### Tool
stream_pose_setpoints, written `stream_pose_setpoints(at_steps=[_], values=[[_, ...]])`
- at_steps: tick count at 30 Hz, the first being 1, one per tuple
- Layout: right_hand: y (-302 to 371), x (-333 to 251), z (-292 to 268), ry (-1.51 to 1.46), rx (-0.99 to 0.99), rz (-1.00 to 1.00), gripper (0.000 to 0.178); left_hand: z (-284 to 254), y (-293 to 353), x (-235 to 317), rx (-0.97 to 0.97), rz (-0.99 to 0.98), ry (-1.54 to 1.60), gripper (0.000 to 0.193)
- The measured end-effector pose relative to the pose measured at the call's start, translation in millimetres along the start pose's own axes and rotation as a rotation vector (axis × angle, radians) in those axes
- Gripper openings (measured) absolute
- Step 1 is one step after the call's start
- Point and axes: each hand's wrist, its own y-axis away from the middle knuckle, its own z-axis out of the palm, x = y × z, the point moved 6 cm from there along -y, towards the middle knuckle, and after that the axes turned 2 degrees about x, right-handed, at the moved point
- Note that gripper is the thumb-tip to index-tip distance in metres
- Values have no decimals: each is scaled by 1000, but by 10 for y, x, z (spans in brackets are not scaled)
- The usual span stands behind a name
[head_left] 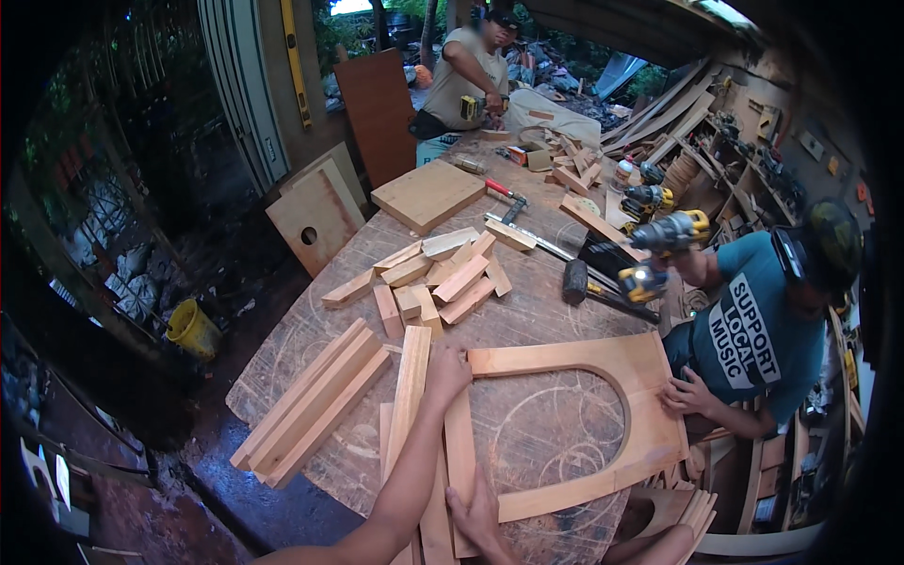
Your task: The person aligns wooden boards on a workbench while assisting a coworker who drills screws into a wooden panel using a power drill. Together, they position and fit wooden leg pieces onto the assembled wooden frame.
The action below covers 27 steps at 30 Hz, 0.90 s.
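Observation:
A flat, U-shaped wooden frame (650,377) lies on the worn worktable, its two arms pointing left. Across the open ends of those arms runs a wooden strip (460,441). My left hand (447,370) is closed round the strip's far end, at the corner with the frame's upper arm. Lower down, my right hand (476,511) grips the same strip near the frame's lower arm, thumb on its face, some fingers hidden. Beside my left forearm lie longer boards (408,395). A co-worker's hand (689,393) rests on the frame's wide right end, while their other hand holds a drill (670,233).
Left of me lies a stack of long boards (311,405). Farther off are a pile of short wood blocks (438,273), a square panel (441,195), a bar clamp (527,231) and a mallet (576,281). Another person (471,80) works at the table's far end.

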Motion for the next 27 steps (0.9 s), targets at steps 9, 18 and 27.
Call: stream_pose_setpoints(at_steps=[9,18,27], values=[[3,-1,-10,38,33,-27,81,159,118,107,-427,-189,-312,42],[8,45,-2,97,48,11,79,160,125,89,-423,-150,-450,47],[-61,131,-6,-8,32,-8,71,181,84,52,-401,-129,-435,41]])
